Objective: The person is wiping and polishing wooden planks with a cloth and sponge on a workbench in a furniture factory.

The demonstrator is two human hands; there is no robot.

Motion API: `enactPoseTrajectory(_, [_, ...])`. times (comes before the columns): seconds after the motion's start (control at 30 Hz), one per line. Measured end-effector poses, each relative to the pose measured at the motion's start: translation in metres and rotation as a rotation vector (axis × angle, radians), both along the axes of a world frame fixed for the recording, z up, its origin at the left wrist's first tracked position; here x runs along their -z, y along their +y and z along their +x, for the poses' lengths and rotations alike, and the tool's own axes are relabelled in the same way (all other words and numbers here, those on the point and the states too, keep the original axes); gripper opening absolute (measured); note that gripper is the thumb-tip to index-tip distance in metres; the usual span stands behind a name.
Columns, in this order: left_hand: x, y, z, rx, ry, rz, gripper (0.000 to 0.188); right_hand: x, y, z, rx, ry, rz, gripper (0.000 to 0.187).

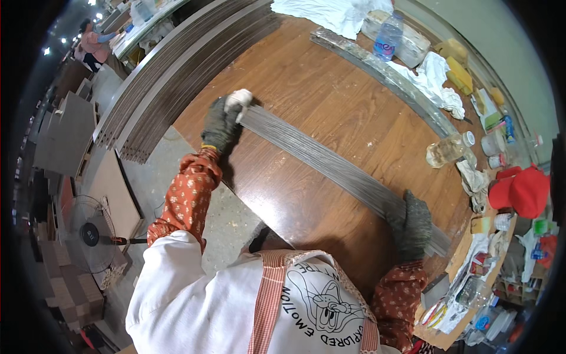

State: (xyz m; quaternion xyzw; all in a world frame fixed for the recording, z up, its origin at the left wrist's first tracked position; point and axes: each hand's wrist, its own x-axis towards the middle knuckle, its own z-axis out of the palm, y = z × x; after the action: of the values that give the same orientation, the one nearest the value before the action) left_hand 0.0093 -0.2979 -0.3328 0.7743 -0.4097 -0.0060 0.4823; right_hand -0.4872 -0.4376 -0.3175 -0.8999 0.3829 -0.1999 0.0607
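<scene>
A long grey wood-grain strip (318,156) lies slantwise across the brown wood-grain tabletop (283,76). My left hand (220,123), in a dark green work glove, is closed on a wadded white cloth (239,99) at the strip's far left end. The cloth touches or nearly touches that end. Toward the near right end, my right hand (414,223) wears a similar glove and grips the strip, its fingers partly hiding it. The strip's tip sticks out past this hand.
Long grey strips (177,65) are stacked at the left. A wrapped bar (383,74) runs along the table's far side, near a water bottle (388,36) and a bottle of cloudy liquid (450,150). A red cap (522,192) sits right; a fan (89,233) stands left.
</scene>
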Motion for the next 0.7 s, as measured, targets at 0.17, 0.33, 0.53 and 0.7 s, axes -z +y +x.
enactPoseTrajectory(0.17, [0.012, -0.008, -0.02, -0.25, 0.026, -0.219, 0.035, -0.003, -0.001, 0.011, -0.005, 0.123, -0.1, 0.066])
enactPoseTrajectory(0.33, [-0.028, -0.014, -0.064, -0.001, 0.247, -0.415, 0.044, 0.002, -0.003, 0.014, 0.017, 0.132, -0.039, 0.073])
enactPoseTrajectory(0.53, [0.002, -0.017, -0.108, 0.381, -0.694, 0.057, 0.059, 0.001, 0.004, 0.028, 0.092, 0.158, 0.02, 0.077])
enactPoseTrajectory(0.7, [-0.004, 0.004, -0.018, 0.332, -0.652, 0.063, 0.054, -0.006, 0.007, 0.032, 0.105, 0.145, -0.011, 0.072])
